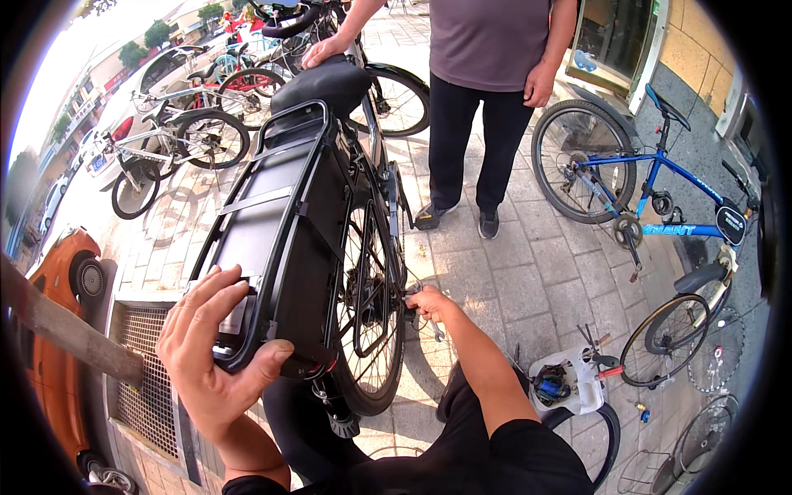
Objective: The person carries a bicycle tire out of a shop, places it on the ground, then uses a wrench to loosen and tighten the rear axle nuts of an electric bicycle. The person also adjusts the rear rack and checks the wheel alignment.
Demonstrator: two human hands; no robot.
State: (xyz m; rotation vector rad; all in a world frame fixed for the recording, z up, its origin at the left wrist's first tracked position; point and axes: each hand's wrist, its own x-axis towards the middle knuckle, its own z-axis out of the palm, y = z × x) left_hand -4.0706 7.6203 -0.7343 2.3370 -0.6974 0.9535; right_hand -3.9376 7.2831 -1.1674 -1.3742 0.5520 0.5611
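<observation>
My left hand (210, 346) rests on the rear end of a black luggage rack (285, 276), its fingers apart and the thumb against the end corner. A flat black battery case (264, 198) sits in that rack, behind the black saddle (322, 85) of an upright bicycle. By the hub of its rear wheel (381, 375), on the right side, my right hand (429, 304) is closed round a wrench (438, 332). The wrench's open jaw shows below my fingers; its other end is hidden. Another person's hand (326, 51) lies on the front of the saddle.
That person (487, 99) stands just beyond the bicycle. A white tool bin (587, 388) is at lower right, near a loose tyre (609, 437). A blue bicycle (660, 169) leans by the wall. At left are parked bicycles (186, 140), an orange car (58, 330) and a metal grate (148, 412).
</observation>
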